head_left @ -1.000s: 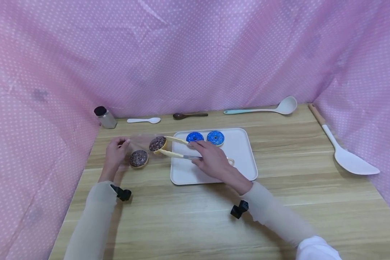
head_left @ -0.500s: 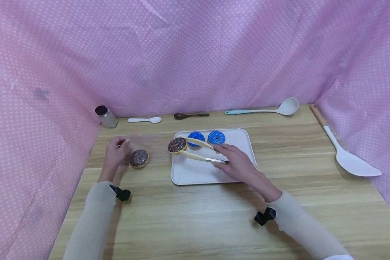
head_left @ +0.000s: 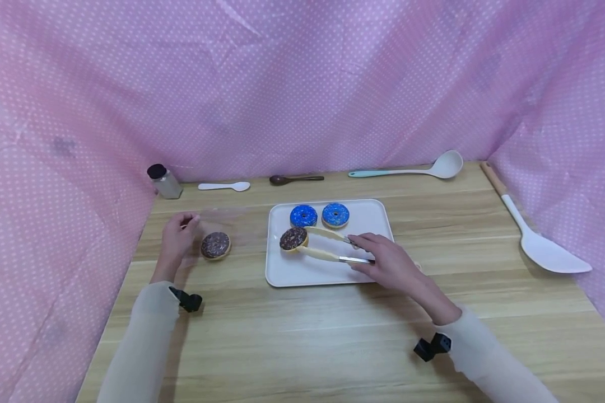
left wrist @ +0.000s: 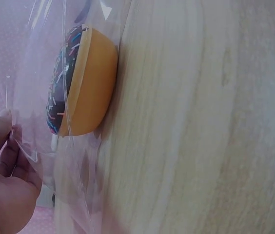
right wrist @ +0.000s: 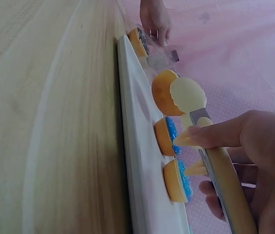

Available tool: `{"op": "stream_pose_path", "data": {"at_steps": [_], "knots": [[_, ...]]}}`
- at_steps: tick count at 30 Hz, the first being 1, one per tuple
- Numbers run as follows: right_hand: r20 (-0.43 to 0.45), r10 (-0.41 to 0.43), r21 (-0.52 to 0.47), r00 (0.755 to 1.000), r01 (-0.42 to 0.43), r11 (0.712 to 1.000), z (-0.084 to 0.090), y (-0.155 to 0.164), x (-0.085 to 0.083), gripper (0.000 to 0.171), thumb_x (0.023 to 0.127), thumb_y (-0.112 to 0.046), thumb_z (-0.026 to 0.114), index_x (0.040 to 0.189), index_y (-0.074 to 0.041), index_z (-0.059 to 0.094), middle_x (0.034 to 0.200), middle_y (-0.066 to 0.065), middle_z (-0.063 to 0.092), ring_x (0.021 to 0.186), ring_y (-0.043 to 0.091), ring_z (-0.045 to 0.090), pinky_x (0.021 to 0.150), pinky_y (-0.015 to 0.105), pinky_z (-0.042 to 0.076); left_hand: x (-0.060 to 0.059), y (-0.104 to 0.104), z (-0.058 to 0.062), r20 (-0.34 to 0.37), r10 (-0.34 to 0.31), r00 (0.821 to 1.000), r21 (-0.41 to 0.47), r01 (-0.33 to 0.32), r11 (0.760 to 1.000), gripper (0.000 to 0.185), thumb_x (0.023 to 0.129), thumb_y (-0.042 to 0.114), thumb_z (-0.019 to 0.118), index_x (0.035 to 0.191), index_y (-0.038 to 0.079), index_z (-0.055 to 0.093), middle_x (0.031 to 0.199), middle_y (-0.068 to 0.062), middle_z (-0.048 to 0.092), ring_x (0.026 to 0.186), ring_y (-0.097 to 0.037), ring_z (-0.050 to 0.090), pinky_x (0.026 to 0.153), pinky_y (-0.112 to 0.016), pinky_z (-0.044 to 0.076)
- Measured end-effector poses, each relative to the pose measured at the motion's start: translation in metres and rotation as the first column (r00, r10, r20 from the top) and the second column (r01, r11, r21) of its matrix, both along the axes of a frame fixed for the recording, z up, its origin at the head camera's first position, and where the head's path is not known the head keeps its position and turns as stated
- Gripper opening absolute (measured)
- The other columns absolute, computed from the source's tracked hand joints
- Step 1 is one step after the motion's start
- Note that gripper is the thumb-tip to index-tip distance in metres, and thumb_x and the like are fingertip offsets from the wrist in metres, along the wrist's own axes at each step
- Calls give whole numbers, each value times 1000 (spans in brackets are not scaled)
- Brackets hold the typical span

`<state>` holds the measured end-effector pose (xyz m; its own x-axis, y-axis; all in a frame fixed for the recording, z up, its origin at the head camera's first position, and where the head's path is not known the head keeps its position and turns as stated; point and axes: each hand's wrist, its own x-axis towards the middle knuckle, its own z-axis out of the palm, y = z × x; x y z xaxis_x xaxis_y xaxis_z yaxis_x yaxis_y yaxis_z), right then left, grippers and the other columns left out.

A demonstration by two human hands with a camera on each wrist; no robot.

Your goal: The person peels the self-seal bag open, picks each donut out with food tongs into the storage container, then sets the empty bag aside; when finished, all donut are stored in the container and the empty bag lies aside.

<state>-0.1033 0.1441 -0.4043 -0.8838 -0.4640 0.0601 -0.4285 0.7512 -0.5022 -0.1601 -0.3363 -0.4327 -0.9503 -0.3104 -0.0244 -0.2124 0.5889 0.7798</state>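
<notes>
The right hand (head_left: 390,267) had its fingers curled round the handles of a pair of tongs (head_left: 327,249), squeezing them nearly closed; that grip clamped a chocolate doughnut (head_left: 293,239) between the cream tips. The doughnut hung over the left part of the white tray (head_left: 378,224), just near of two blue doughnuts (head_left: 303,215) that lay side by side at the tray's far edge. Whether it touched the tray or hovered just above it, I could not tell.

The left hand (head_left: 175,240) pinched the edge of a clear plastic bag (head_left: 222,218) between thumb and fingers, a tight, small grip. Inside the bag, just right of that hand, a second chocolate doughnut (head_left: 215,245) lay flat on the wooden surface (head_left: 302,336).

The bag was nearly invisible from above; only glints gave away its outline, and its mouth could not be made out. In the left wrist view the hand was cut off at the picture's corner. In the right wrist view the palm hid the rear of the tongs.

There was a narrow strip of bare wood between the bag and the tray's left rim. The near half of the surface lay open. Along the far edge sat a small jar (head_left: 163,181), a white spoon (head_left: 224,186), a dark spoon (head_left: 294,179) and a ladle (head_left: 413,168); a spatula (head_left: 531,235) lay far right, against pink dotted cloth (head_left: 302,84).
</notes>
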Motion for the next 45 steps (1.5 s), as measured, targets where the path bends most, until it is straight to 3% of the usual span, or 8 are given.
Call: {"op": "stream_pose_path", "data": {"at_steps": [7, 16, 27, 35, 45], "knots": [[32, -2, 33, 999, 1, 999, -6, 4, 5, 58, 85, -37, 71, 137, -19, 52, 131, 6, 58, 119, 25, 55, 97, 48, 48, 2, 0, 0, -13, -4, 1000, 8, 4, 1000, 42, 100, 36, 46, 120, 0, 57, 124, -18, 55, 115, -27, 49, 89, -31, 43], [35, -3, 70, 999, 1, 998, -8, 7, 7, 61, 82, -34, 75, 137, -18, 53, 131, 8, 58, 119, 28, 54, 98, 51, 46, 3, 0, 2, -25, -17, 1000, 5, 17, 1000, 42, 100, 35, 47, 120, 0, 56, 124, -19, 56, 116, -29, 50, 92, -35, 43], [42, 30, 60, 999, -32, 998, 9, 6, 2, 63, 81, -37, 75, 138, -20, 52, 132, 5, 58, 116, 25, 56, 95, 49, 49, 4, 1, 3, -37, -26, 999, 12, 26, 1000, 42, 100, 34, 46, 119, -2, 56, 123, -19, 56, 114, -27, 50, 88, -29, 42], [-108, 55, 39, 993, -51, 998, 20, -23, -15, 61, 83, -34, 75, 137, -16, 53, 128, 7, 61, 116, 26, 57, 94, 46, 50, 2, 0, 0, -23, -31, 999, 9, 31, 999, 40, 100, 33, 47, 118, -1, 57, 123, -18, 56, 115, -28, 50, 91, -32, 43], [-284, 143, 143, 948, -106, 984, 15, -67, -37, 57, 84, -29, 74, 136, -18, 53, 131, 5, 60, 120, 25, 55, 99, 42, 48, 4, 2, 4, -25, -39, 999, 27, 39, 999, 39, 101, 31, 48, 119, -3, 56, 126, -21, 55, 120, -33, 49, 98, -43, 43]]}}
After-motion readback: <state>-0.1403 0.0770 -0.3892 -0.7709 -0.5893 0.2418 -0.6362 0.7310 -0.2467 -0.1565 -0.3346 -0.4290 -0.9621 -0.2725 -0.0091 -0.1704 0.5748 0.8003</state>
